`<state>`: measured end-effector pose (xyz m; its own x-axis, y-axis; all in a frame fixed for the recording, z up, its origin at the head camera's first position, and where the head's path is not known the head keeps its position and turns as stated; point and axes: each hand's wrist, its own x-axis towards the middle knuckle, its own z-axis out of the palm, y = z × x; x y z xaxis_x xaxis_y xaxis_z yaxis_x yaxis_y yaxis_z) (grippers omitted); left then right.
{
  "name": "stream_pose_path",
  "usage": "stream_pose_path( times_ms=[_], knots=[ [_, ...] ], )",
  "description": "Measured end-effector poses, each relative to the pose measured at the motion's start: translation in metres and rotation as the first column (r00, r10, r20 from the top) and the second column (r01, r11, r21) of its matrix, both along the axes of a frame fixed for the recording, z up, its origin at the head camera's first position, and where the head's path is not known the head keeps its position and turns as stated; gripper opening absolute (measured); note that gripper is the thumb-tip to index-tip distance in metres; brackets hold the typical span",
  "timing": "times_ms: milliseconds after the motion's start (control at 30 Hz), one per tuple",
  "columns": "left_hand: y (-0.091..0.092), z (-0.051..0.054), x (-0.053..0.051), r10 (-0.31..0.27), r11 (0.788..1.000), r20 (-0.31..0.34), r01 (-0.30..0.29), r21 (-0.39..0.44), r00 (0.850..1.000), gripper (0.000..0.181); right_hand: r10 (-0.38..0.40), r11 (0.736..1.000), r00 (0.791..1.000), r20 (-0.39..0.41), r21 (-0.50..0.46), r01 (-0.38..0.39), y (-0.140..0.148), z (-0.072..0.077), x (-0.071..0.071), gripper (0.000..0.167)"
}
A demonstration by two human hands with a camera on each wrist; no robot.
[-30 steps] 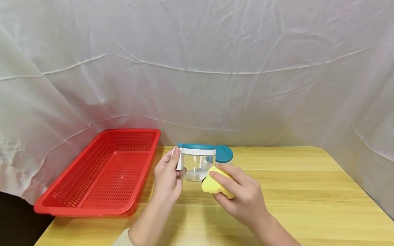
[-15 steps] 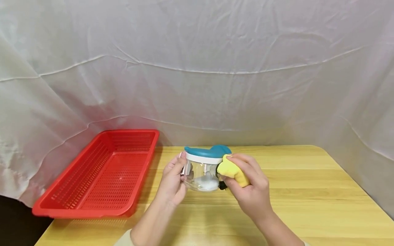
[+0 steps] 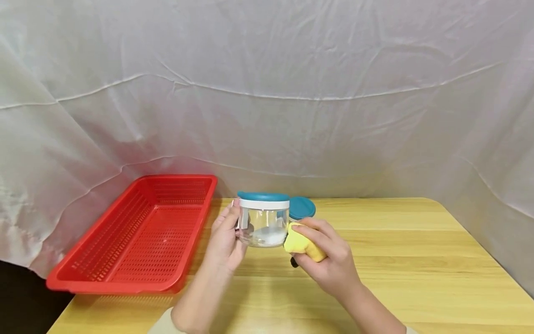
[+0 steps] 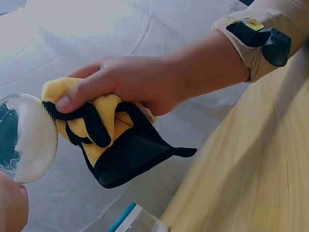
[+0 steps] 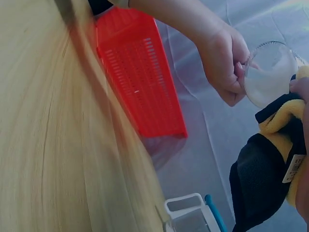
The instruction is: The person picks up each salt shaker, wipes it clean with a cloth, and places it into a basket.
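Note:
A clear jar [image 3: 264, 222] with a blue lid, a white band and white powder at its bottom is held up over the table. My left hand [image 3: 225, 236] grips it at its white handle, on the left side. In my right hand [image 3: 331, 260] is a bunched yellow cloth [image 3: 304, 243], touching the jar's lower right side. The left wrist view shows the cloth's black underside [image 4: 137, 152] hanging loose, beside the round jar bottom [image 4: 38, 137]. From the right wrist, the fingers of my left hand [image 5: 224, 63] appear at the jar's handle side.
A second blue-lidded jar [image 3: 302, 208] stands on the wooden table [image 3: 396, 260] behind, partly hidden; its white handle [image 5: 183, 205] shows in the right wrist view. To the left lies a red perforated basket [image 3: 189, 257]. Pale fabric [image 3: 267, 130] hangs around the table.
Half a second ago the jar came nearer and to the right; now it is back up and left. The cloth went up the jar's right side, then lower again. Both hands keep their hold.

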<state>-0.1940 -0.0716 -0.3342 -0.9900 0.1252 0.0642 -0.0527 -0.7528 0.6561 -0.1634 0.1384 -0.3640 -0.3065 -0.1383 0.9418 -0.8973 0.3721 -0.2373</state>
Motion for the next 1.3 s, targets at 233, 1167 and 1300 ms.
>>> stream_pose_path(
  times_ms=[233,1167,1300],
  knots=[
    [0.005,0.0,0.001,0.096,0.994,-0.009,-0.096,-0.046,0.995,0.019,0.0,0.999,0.944,0.329,-0.036,0.013,0.006,-0.003,0.002,0.044],
    [0.014,-0.003,0.011,0.155,0.83,-0.156,-0.214,-0.515,0.976,0.027,0.159,0.928,0.605,0.78,-0.327,0.178,0.024,0.011,-0.003,0.03],
    [0.013,-0.002,0.011,0.124,0.821,-0.168,-0.196,-0.537,0.978,0.027,0.142,0.929,0.616,0.774,-0.319,0.186,0.027,0.012,-0.004,0.031]
  ],
)
